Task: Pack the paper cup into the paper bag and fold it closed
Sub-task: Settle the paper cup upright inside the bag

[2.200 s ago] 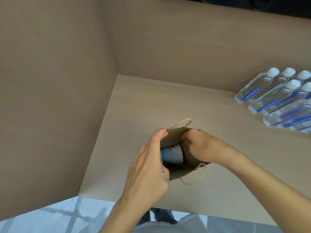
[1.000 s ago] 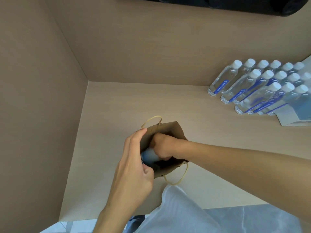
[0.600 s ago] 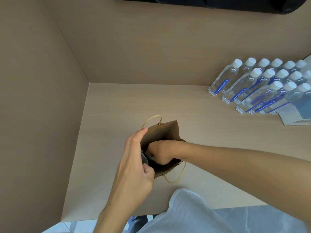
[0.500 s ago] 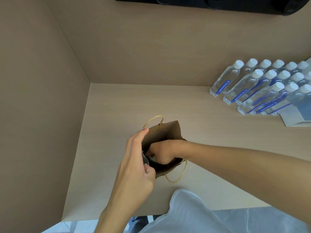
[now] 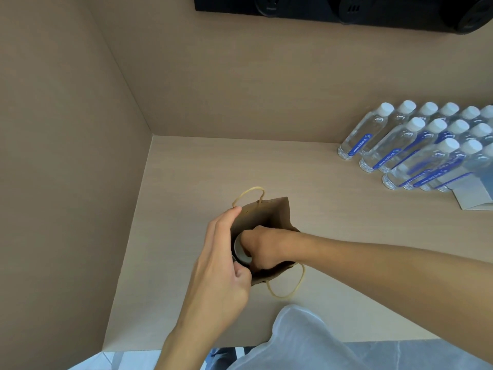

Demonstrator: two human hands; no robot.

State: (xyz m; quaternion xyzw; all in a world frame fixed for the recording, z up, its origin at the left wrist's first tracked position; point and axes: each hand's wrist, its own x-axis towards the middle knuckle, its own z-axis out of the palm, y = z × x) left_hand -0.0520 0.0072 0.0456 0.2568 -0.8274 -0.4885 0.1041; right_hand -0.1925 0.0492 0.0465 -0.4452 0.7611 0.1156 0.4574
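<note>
A small brown paper bag (image 5: 269, 212) with cord handles stands open on the wooden table (image 5: 202, 166). The paper cup (image 5: 241, 254) is upright inside it; only a sliver of its rim and inside shows. My right hand (image 5: 262, 245) reaches down into the bag with its fingers closed on the cup. My left hand (image 5: 218, 265) pinches the bag's near-left rim and holds the mouth open. The rest of the cup is hidden by my hands and the bag walls.
Several clear water bottles (image 5: 416, 150) with white caps and blue labels stand in rows at the back right, next to a grey card stand (image 5: 472, 196). Brown panel walls close in the left and back. A black strip (image 5: 344, 9) runs along the top.
The cup has gone from tilted on its side with the blue wall showing to upright and deeper in the bag. My right hand has sunk further in. My left hand stays on the rim.
</note>
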